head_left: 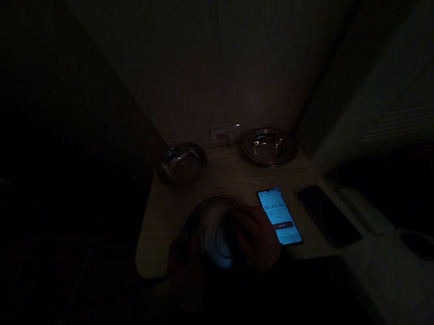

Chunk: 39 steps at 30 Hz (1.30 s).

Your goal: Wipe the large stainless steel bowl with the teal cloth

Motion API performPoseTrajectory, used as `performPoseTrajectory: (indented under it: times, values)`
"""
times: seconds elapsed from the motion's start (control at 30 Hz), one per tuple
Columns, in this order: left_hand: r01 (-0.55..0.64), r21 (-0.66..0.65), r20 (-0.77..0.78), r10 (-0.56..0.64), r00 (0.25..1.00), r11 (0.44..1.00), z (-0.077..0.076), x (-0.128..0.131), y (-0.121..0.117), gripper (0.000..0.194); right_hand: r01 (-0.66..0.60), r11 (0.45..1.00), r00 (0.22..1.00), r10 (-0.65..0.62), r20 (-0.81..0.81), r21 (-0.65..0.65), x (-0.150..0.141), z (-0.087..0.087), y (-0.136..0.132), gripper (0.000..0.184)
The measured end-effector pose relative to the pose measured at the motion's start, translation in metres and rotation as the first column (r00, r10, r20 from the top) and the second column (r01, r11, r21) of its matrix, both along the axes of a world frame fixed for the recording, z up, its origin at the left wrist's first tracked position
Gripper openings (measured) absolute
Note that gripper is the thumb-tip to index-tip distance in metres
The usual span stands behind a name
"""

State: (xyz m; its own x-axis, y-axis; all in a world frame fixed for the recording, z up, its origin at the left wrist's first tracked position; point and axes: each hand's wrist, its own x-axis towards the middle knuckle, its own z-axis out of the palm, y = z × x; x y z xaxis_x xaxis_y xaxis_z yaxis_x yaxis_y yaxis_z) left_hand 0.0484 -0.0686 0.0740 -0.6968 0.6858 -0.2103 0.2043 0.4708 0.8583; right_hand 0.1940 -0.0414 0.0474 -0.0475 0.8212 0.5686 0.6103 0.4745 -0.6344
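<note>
In dim light, a steel bowl (212,207) is at the front of the small wooden table, before my body. My left hand (186,262) is at its left edge, the thumb over the rim, and seems to grip it. Over the bowl's right side, my right hand (256,233) has its fingers bent together. Something dark shows under those fingers, too dim to name. A lit phone (279,215) with a running timer on its screen lies just right of my right hand.
A steel bowl (182,164) stands at the table's back left, and wide-rimmed steel dishes (270,147) at the back right. A dark phone (329,215) lies near the right edge. Behind the table (152,245), a wall socket (225,134) holds a plug. Walls close in behind.
</note>
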Motion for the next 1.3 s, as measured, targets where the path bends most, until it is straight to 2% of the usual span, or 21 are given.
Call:
performPoseTrajectory:
  times: [0.1,0.23,0.37,0.47,0.63,0.73,0.97,1.2,1.3]
  values:
    - [0.003,-0.054,-0.015,-0.004,1.000,0.999,0.004,-0.002,0.003,0.037,0.020,0.997,0.992,-0.030,-0.122,-0.078,-0.001,0.002,-0.003,0.019]
    - [0.012,-0.028,-0.040,-0.013,0.999,1.000,0.004,-0.003,0.004,0.040,0.002,0.987,0.980,-0.033,-0.197,-0.158,-0.001,0.003,-0.001,0.015]
    - [-0.004,-0.010,-0.013,0.004,1.000,1.000,0.001,-0.004,0.002,0.041,-0.022,0.985,0.983,-0.010,-0.186,-0.171,0.002,0.001,-0.001,0.021]
    - [0.016,-0.029,-0.059,-0.018,0.998,0.999,0.001,-0.005,0.001,0.041,-0.043,0.984,0.984,0.011,-0.180,-0.175,0.004,-0.001,-0.003,0.030]
    - [0.021,-0.048,-0.029,-0.022,0.999,0.999,0.006,-0.004,0.001,0.040,-0.008,0.976,0.981,-0.034,-0.190,-0.217,0.006,0.000,0.002,0.013]
    - [0.037,-0.034,-0.015,-0.038,0.999,0.999,0.006,-0.003,0.001,0.038,0.030,0.971,0.981,-0.074,-0.177,-0.239,0.005,0.004,0.002,0.011]
    - [0.034,-0.035,-0.049,-0.036,0.998,0.999,0.007,-0.002,-0.002,0.041,-0.097,0.958,0.985,0.053,-0.166,-0.269,0.013,0.011,-0.008,0.032]
    - [0.045,-0.015,-0.079,-0.046,0.996,0.999,0.008,0.000,-0.007,0.039,-0.106,0.939,0.975,0.033,-0.221,-0.327,0.015,0.022,0.005,0.018]
    - [0.063,0.032,-0.110,-0.059,0.992,0.998,0.007,0.001,-0.009,0.040,-0.127,0.928,0.961,0.028,-0.276,-0.349,0.014,0.029,0.013,0.015]
